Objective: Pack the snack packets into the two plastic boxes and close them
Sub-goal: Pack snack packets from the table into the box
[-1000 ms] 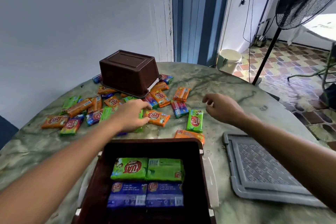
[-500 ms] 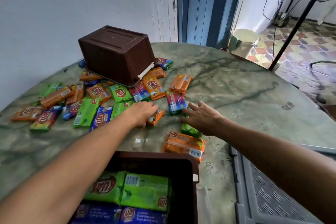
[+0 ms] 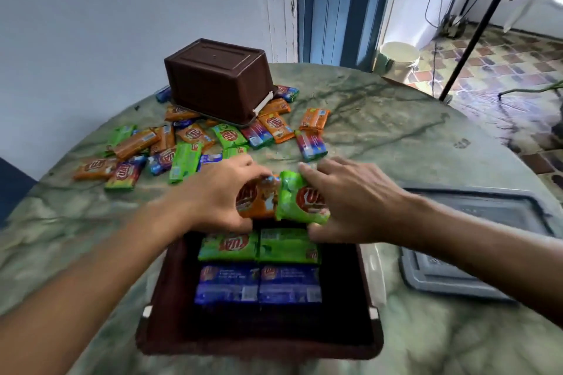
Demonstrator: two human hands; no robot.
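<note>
The marble table (image 3: 396,137) is bearing an open brown box (image 3: 158,298) at 6 o'clock, an upturned box (image 3: 217,77) at 11 and a grey lid (image 3: 451,277) at 3. Above the open box's far rim, the left hand (image 3: 213,195) is gripping an orange packet (image 3: 259,198) and the right hand (image 3: 353,201) a green packet (image 3: 300,198), both with their long axes running 12 to 6, arms converging from 7 and 4.

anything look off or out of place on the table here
Yes: the second brown box sits upside down at the far side of the table, tilted, its rim propped on loose snack packets, so it can't be filled as it stands. The near box is upright and open, its grey lid off beside it.
</note>
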